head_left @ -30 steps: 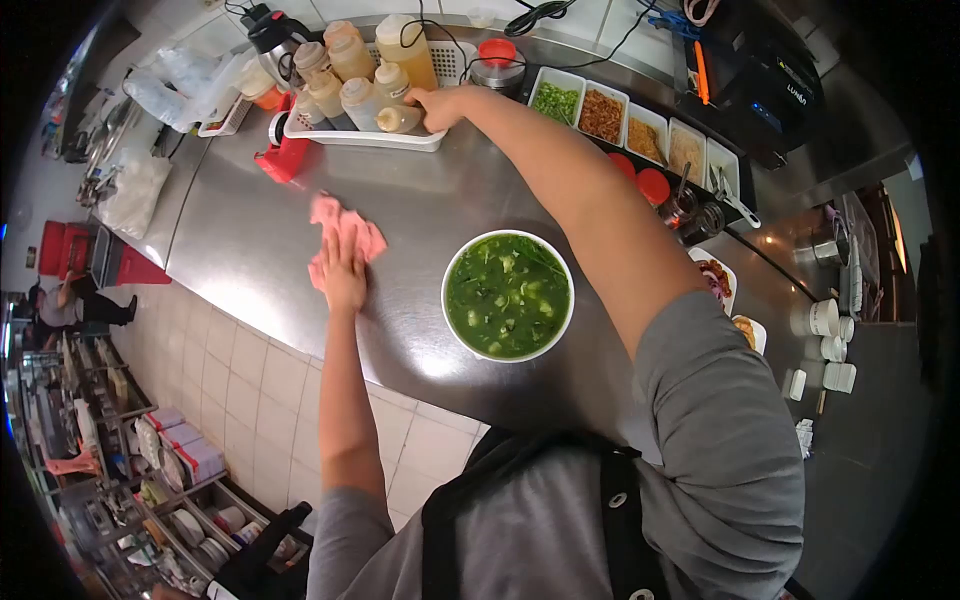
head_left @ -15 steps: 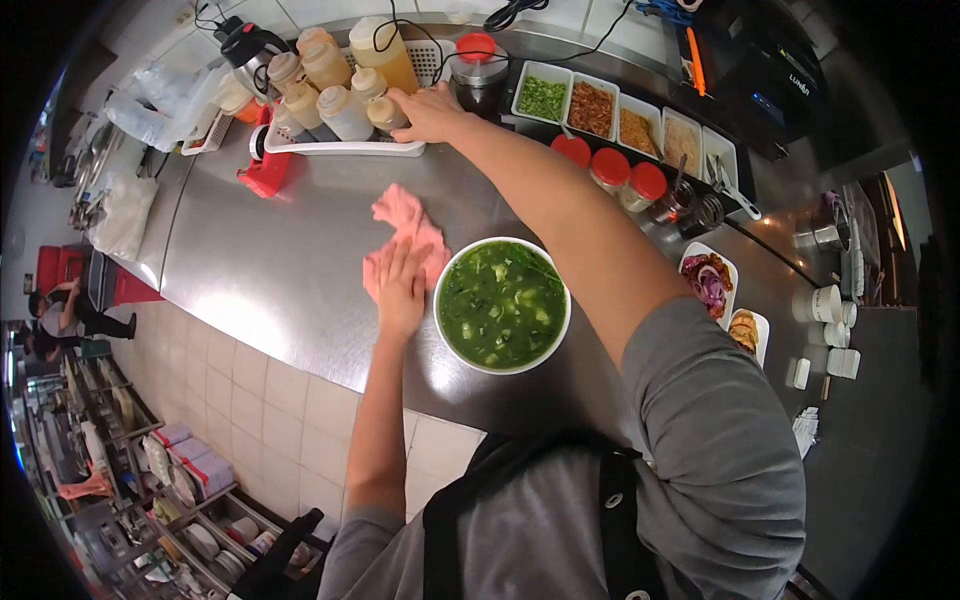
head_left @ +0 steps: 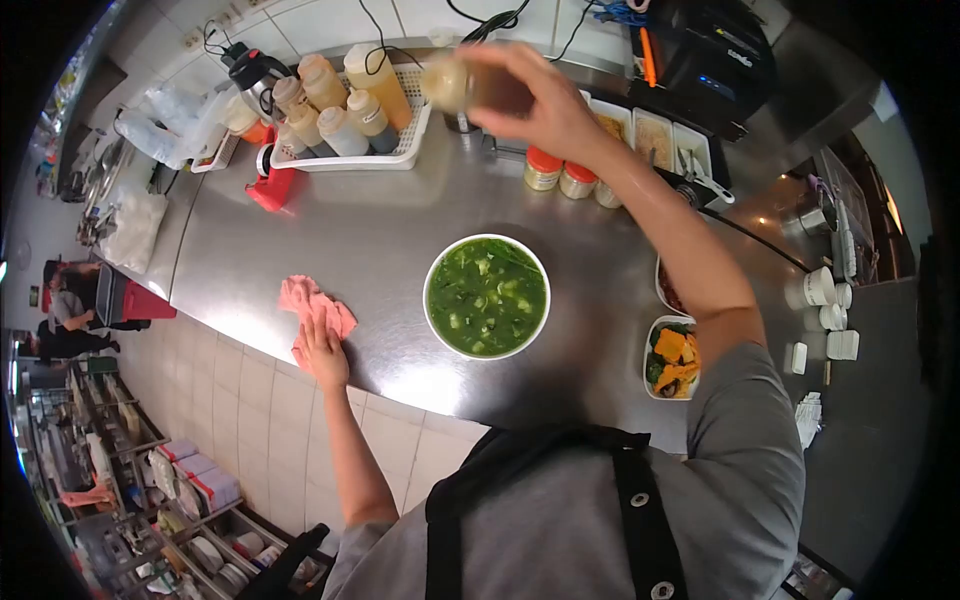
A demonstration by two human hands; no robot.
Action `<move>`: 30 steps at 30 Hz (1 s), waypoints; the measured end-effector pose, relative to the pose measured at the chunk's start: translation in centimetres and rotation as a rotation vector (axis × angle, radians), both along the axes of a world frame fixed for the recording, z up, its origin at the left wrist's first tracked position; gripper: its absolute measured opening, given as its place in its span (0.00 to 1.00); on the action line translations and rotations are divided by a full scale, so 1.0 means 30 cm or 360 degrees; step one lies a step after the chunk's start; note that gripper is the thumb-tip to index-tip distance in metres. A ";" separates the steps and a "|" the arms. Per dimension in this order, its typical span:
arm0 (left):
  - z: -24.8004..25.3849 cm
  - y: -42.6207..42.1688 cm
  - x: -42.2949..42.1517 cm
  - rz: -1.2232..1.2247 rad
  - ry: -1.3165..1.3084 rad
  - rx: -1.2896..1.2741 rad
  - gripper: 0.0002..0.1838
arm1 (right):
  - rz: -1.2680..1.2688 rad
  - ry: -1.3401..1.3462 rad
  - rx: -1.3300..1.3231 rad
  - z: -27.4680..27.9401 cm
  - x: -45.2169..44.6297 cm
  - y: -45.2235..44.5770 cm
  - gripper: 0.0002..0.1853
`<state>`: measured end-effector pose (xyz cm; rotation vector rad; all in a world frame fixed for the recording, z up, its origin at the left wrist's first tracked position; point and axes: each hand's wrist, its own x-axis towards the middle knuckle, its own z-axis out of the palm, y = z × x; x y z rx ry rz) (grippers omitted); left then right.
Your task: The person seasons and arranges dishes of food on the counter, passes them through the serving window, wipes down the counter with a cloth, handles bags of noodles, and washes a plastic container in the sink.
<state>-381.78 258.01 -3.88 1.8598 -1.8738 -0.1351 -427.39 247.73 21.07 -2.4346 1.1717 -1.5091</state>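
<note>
My left hand [head_left: 323, 355] lies with fingers spread on a pink cloth [head_left: 318, 308] near the counter's front edge. A squeeze bottle [head_left: 480, 88], blurred by motion, is held in the air by my right hand [head_left: 545, 100], above the back of the counter. Between my arms, a white bowl of green soup [head_left: 487, 297] rests on the steel counter [head_left: 240, 240]. Several other squeeze bottles [head_left: 345, 130] stand in a white basket [head_left: 410, 150] left of my right hand.
Red-lidded jars [head_left: 543, 168] and topping trays [head_left: 654, 138] line the back right. A food container [head_left: 672, 358] sits by my right elbow. A red tape dispenser [head_left: 272, 188] is beside the basket. At far left stands another person [head_left: 68, 308].
My right hand has lifted a bottle out of the basket and moved right. The cloth and my left hand first went right, towards the bowl, then back left and nearer the front edge.
</note>
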 end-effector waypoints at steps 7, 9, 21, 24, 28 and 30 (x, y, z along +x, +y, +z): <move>-0.021 -0.016 -0.032 0.0084 -0.0125 -0.0062 0.23 | -0.0036 0.1389 0.0285 -0.131 -0.179 0.382 0.30; -0.031 -0.012 -0.037 0.0080 -0.0117 -0.0074 0.23 | 0.0075 0.1512 0.0311 -0.163 -0.160 0.440 0.26; 0.079 0.063 -0.172 -0.0165 0.0316 -0.0240 0.27 | -0.0171 0.1148 0.0610 -0.215 -0.109 0.462 0.30; 0.130 0.110 -0.305 -0.0382 0.0878 0.0037 0.25 | -0.0158 0.0364 0.1059 -0.330 -0.167 0.488 0.29; 0.114 0.081 -0.435 -0.0602 0.1674 0.0757 0.22 | -0.0255 -0.0753 0.1396 -0.530 -0.205 0.456 0.33; 0.116 0.060 -0.463 -0.0607 0.1898 0.1062 0.23 | -0.0436 -0.0827 0.1227 -0.628 -0.193 0.453 0.35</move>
